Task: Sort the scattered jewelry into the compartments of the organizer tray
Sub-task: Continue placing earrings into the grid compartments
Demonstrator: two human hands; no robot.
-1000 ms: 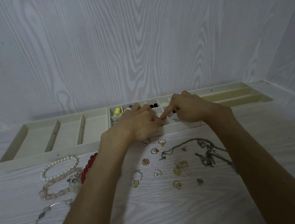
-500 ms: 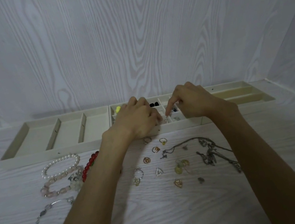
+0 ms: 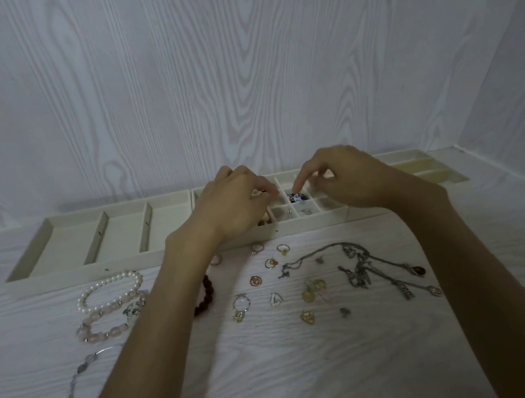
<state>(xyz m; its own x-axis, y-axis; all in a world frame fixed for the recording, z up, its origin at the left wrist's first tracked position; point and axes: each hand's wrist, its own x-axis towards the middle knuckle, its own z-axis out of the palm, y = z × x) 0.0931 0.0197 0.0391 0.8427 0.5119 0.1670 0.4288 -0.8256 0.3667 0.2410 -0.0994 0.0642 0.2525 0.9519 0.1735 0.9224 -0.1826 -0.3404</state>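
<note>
A beige organizer tray (image 3: 146,258) lies along the wall, with small square compartments in its middle. My left hand (image 3: 231,205) hovers over those compartments, fingers curled, pinching a tiny piece (image 3: 261,192) at its fingertips. My right hand (image 3: 351,180) is beside it, index finger pointing down onto a dark blue piece (image 3: 297,197) in a square compartment. On the table lie a pearl bracelet (image 3: 109,288), a pink bead bracelet (image 3: 102,326), a red bead bracelet (image 3: 206,295) half hidden by my left forearm, several rings (image 3: 270,263) and tangled silver necklaces (image 3: 362,263).
Three large compartments (image 3: 114,234) form the tray's left section and long ones (image 3: 430,172) its right. A silver chain bracelet (image 3: 76,382) lies at the near left. Yellow earrings (image 3: 314,289) and small pendants (image 3: 307,317) sit near the middle. Walls close in behind and on the right.
My hands have drawn apart and moved a little farther over the tray. The right index finger now points into the compartment with the dark blue piece.
</note>
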